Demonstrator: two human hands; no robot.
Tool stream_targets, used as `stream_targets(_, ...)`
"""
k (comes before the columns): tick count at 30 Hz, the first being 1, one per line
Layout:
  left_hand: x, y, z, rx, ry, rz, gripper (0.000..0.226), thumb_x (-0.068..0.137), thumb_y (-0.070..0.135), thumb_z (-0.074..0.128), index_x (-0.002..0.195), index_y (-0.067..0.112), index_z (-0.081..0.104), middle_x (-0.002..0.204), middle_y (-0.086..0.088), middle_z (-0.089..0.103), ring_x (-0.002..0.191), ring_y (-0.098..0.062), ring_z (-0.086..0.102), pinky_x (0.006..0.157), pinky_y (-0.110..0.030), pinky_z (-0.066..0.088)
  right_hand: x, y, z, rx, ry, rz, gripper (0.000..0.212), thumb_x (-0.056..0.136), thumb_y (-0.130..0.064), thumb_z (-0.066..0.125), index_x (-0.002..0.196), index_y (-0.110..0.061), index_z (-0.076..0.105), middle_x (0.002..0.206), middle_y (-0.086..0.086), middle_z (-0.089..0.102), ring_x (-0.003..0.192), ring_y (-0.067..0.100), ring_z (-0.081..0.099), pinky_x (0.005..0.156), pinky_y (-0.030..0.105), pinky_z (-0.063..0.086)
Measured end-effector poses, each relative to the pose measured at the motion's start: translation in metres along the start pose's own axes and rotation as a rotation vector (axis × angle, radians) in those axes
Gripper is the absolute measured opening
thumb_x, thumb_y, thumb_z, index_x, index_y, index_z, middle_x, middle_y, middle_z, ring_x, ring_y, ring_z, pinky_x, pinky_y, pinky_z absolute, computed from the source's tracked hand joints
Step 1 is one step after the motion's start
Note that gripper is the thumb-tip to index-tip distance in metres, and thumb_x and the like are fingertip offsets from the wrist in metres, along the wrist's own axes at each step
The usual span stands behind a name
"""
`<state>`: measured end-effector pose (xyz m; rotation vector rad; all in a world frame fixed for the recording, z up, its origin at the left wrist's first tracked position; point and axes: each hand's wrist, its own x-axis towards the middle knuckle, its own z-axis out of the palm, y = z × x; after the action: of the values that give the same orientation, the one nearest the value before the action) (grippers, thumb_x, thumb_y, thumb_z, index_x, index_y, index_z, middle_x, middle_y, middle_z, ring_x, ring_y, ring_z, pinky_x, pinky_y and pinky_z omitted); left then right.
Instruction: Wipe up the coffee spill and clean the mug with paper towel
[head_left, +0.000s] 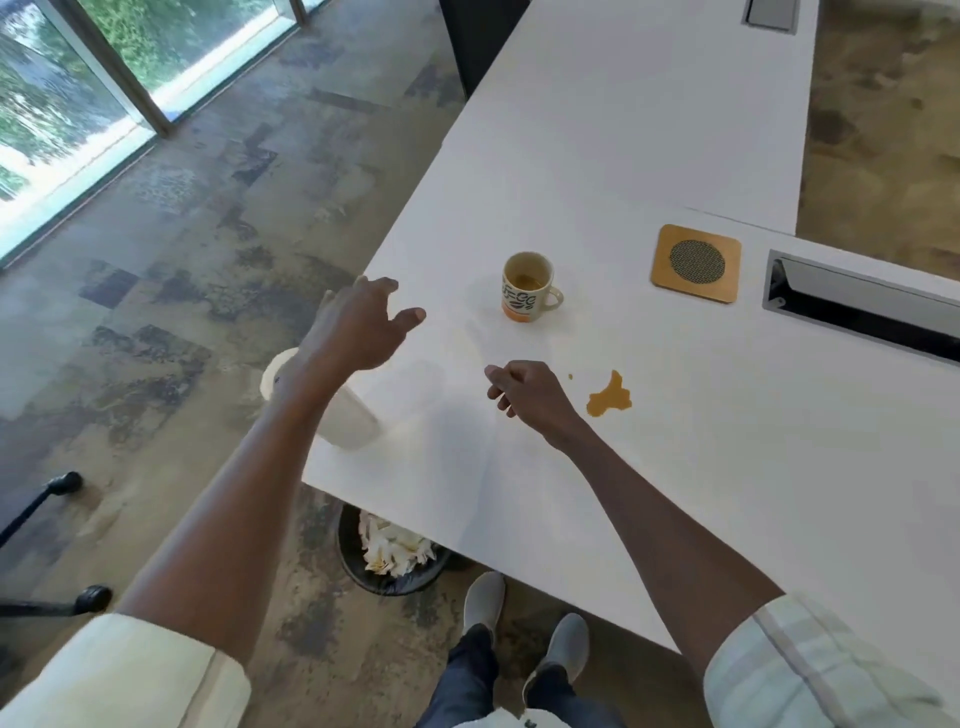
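Observation:
A cream mug (527, 288) with dark patterns and an orange base stands upright on the white table (675, 467), some coffee in it. An orange-brown coffee spill (609, 397) lies on the table nearer to me, with a tiny drop to its left. A paper towel roll (347, 415) stands at the table's left corner, partly hidden by my left arm. My left hand (358, 327) hovers above the roll, fingers spread, holding nothing. My right hand (524, 389) hangs over the table just left of the spill, fingers loosely curled and empty.
A wooden coaster (696, 263) with a round mesh centre lies right of the mug. A cable slot (857, 306) opens at the far right. Under the table's edge stands a black bin (389, 551) with crumpled paper. Chair legs (52, 545) are at the left.

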<state>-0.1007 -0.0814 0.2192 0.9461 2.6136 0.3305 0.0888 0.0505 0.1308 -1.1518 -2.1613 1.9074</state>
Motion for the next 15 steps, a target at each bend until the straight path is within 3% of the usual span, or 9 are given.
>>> stream_targets(4,-0.015,-0.049,-0.027,-0.044,0.008,-0.147,0.052,0.095,0.045,0.064,0.134,0.012,0.055,0.128,-0.023,0.065,0.122,-0.043,0.057,0.106,-0.057,0.043,-0.004,-0.027,0.027,-0.088,0.009,-0.126,0.026,0.086,-0.031,0.069,0.081,-0.006,0.065,0.079,0.005,0.07,0.069,0.015,0.062,0.065,0.031,0.051)
stream_targets(7,-0.034,-0.076,-0.027,-0.026,0.057,-0.245,0.057,0.099,0.038,0.058,0.146,0.01,0.043,0.147,-0.022,0.051,0.138,-0.042,0.042,0.113,-0.055,0.036,-0.005,-0.047,0.048,-0.132,-0.002,-0.248,0.015,0.081,-0.022,0.073,0.081,-0.011,0.064,0.076,-0.005,0.066,0.063,0.007,0.058,0.06,0.019,0.046)
stream_targets(9,-0.048,-0.088,-0.021,-0.054,0.088,-0.314,0.053,0.101,0.036,0.054,0.144,0.007,0.044,0.148,-0.022,0.048,0.138,-0.042,0.04,0.11,-0.053,0.035,-0.005,-0.058,0.064,-0.177,-0.016,-0.325,0.013,0.08,-0.019,0.074,0.084,-0.012,0.064,0.079,-0.004,0.066,0.06,0.003,0.055,0.062,0.018,0.044)
stream_targets(15,-0.063,-0.103,0.002,-0.178,0.121,-0.499,0.044,0.096,0.036,0.061,0.117,-0.002,0.057,0.115,-0.027,0.067,0.105,-0.044,0.063,0.077,-0.043,0.045,-0.006,-0.085,0.112,-0.396,-0.06,-0.483,0.039,0.078,-0.024,0.077,0.113,-0.014,0.061,0.106,0.005,0.06,0.073,0.009,0.049,0.076,0.032,0.05)
